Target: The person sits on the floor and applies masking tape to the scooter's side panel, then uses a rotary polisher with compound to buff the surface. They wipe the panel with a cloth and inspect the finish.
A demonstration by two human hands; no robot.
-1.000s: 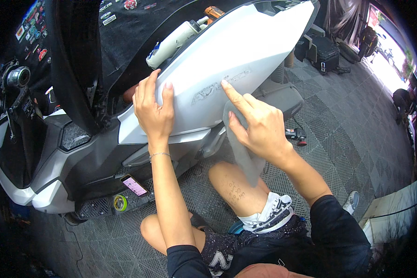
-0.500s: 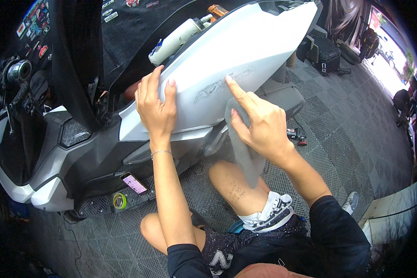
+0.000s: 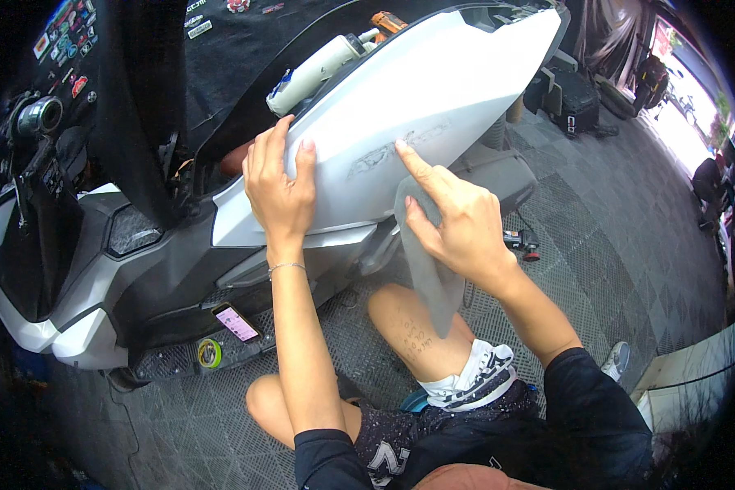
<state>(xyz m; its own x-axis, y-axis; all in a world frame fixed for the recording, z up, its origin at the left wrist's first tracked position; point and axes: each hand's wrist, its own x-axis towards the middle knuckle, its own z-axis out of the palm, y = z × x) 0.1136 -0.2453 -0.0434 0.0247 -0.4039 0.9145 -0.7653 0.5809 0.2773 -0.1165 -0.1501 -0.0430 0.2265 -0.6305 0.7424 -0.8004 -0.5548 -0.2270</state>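
Lowered slightly, the right hand [image 3: 457, 219], gripping a gray sheet [image 3: 423, 265], fingers a scooter [image 3: 167, 278] side's white panel [image 3: 416, 94], long axis pointing upper right above gray floor tiles [image 3: 600, 216]; left hand [image 3: 282, 188] spread against it.

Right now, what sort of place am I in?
Probably a scooter or motorbike workshop: a white and grey scooter stands right in front of you, and a black and red device, perhaps a power tool, lies on the grey grid-patterned floor.
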